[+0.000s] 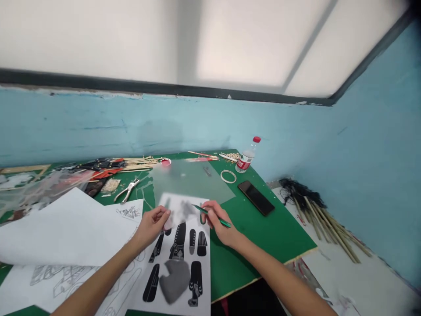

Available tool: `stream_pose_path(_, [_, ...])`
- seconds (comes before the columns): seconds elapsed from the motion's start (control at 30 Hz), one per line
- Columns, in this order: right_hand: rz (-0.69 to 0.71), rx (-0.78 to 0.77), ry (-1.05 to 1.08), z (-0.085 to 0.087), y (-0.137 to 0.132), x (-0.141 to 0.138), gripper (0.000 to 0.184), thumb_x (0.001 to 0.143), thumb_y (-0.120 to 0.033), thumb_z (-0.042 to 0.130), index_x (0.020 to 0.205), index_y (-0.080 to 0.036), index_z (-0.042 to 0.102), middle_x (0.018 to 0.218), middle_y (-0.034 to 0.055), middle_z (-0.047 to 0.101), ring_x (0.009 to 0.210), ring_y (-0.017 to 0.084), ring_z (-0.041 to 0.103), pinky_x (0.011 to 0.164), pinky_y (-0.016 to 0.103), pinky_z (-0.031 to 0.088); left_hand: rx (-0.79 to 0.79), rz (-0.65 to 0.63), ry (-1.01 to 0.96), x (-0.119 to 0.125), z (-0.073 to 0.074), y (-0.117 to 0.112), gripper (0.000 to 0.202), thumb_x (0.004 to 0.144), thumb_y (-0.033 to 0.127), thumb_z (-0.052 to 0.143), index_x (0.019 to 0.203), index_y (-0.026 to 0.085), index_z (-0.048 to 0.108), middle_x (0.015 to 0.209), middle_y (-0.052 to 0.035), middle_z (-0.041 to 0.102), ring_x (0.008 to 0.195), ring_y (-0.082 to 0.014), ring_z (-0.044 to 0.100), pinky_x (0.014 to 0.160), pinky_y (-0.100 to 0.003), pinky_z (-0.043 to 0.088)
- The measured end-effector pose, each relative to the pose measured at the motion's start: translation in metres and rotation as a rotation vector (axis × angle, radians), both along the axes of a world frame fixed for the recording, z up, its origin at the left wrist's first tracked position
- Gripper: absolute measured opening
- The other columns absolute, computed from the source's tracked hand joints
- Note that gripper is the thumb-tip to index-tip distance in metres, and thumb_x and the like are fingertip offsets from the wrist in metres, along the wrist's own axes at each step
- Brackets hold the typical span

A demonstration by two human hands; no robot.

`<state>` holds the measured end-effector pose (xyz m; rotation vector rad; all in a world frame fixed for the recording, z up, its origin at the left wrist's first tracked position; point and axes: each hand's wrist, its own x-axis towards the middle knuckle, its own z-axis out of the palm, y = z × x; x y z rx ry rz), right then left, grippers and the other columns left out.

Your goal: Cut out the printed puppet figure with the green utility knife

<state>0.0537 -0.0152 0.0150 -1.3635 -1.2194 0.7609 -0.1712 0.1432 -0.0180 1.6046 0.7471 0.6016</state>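
My left hand (154,223) pinches the left edge of a small translucent sheet (177,213), which is blurred. On the right, my right hand (219,219) grips a slim green pen (226,223), its tip pointing left over that sheet. Beneath both hands lies a white printed page (205,303) with several black patterned shapes. A grey notched shape (176,281) shows on the page's lower part; I cannot tell whether it is printed or loose. Part of the page is hidden by the hands and the translucent sheet.
White papers (66,224) with line drawings spread left. Behind are a hole punch (129,189), a larger translucent sheet (187,180), a red-filled dish (165,162) and thin sticks (138,164). A phone (255,197), ring (228,176) and bottle (246,157) stand right. Rods (329,224) lie beyond the table.
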Motion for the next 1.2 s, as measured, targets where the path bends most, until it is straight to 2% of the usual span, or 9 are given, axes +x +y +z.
stream_pose_path(0.2, [0.061,-0.079,0.042,-0.023,0.054,-0.013,0.039,0.096,-0.060,0.069,0.089,-0.022,0.064,0.076,0.0007,0.071,0.057,0.012,0.054,0.056,0.026,0.043,-0.010,-0.048,0.007,-0.004,-0.004,0.006,0.043,0.099,0.058,0.062,0.078,0.021,0.064,0.062,0.0000,0.067,0.059,-0.0163,0.063,0.062,-0.028,0.051])
stream_pose_path(0.33, [0.034,-0.052,0.131,-0.037,0.064,-0.010,0.048,0.100,-0.064,0.061,0.076,-0.023,0.054,0.064,-0.0034,0.056,0.055,0.012,0.048,0.056,0.027,0.040,0.017,-0.064,0.054,-0.005,-0.006,0.006,0.038,0.102,0.051,0.059,0.080,0.021,0.066,0.063,0.0004,0.068,0.059,-0.0147,0.064,0.062,-0.027,0.051])
stream_pose_path(0.47, [0.034,-0.051,0.231,-0.044,0.063,-0.008,0.044,0.105,-0.066,0.050,0.088,-0.025,0.052,0.065,-0.0056,0.052,0.055,0.013,0.048,0.056,0.027,0.043,0.037,-0.069,0.097,-0.006,-0.007,0.005,0.035,0.103,0.047,0.058,0.081,0.021,0.067,0.061,0.0024,0.067,0.056,-0.0122,0.061,0.059,-0.025,0.048])
stream_pose_path(0.57, [0.077,-0.102,0.258,-0.044,0.061,-0.008,0.031,0.101,-0.053,0.068,0.100,-0.025,0.055,0.075,-0.0025,0.065,0.061,0.013,0.057,0.059,0.026,0.047,0.071,-0.082,0.124,-0.009,-0.005,0.006,0.031,0.105,0.042,0.057,0.084,0.022,0.067,0.062,0.0039,0.067,0.057,-0.0104,0.063,0.058,-0.023,0.047])
stream_pose_path(0.67, [0.116,-0.131,0.227,-0.044,0.059,-0.007,0.028,0.092,-0.038,0.082,0.101,-0.024,0.059,0.086,0.0000,0.069,0.070,0.013,0.063,0.062,0.025,0.049,0.117,-0.098,0.128,-0.010,-0.003,0.006,0.025,0.106,0.038,0.056,0.089,0.023,0.067,0.064,0.0051,0.069,0.058,-0.0102,0.066,0.057,-0.021,0.050])
stream_pose_path(0.8, [0.098,-0.076,0.138,-0.046,0.056,-0.006,0.026,0.100,-0.043,0.072,0.091,-0.025,0.056,0.076,-0.0024,0.061,0.064,0.012,0.056,0.058,0.027,0.045,0.170,-0.096,0.142,-0.011,-0.002,0.004,0.015,0.102,0.032,0.061,0.090,0.024,0.067,0.068,0.0054,0.069,0.060,-0.0101,0.068,0.058,-0.020,0.052])
stream_pose_path(0.9, [0.073,-0.006,-0.039,-0.044,0.056,-0.006,0.035,0.110,-0.047,0.050,0.084,-0.024,0.053,0.068,-0.0032,0.054,0.060,0.013,0.051,0.056,0.029,0.041,0.223,-0.091,0.147,-0.011,-0.001,0.003,0.012,0.100,0.029,0.064,0.090,0.024,0.067,0.067,0.0062,0.069,0.058,-0.0087,0.067,0.058,-0.018,0.052])
stream_pose_path(0.97, [0.063,0.032,-0.147,-0.040,0.057,-0.007,0.042,0.111,-0.045,0.044,0.078,-0.023,0.054,0.066,-0.0019,0.055,0.059,0.013,0.051,0.057,0.030,0.040,0.255,-0.093,0.155,-0.010,0.000,0.003,0.013,0.100,0.029,0.063,0.088,0.023,0.067,0.067,0.0062,0.069,0.057,-0.0080,0.067,0.057,-0.018,0.052])
stream_pose_path(1.2, [0.079,-0.022,-0.257,-0.023,0.062,-0.007,0.030,0.102,-0.033,0.063,0.075,-0.019,0.068,0.069,0.0002,0.067,0.059,0.010,0.054,0.057,0.027,0.040,0.230,-0.090,0.134,-0.009,0.000,0.004,0.019,0.101,0.034,0.062,0.087,0.022,0.065,0.064,0.0054,0.069,0.056,-0.0088,0.066,0.055,-0.018,0.051])
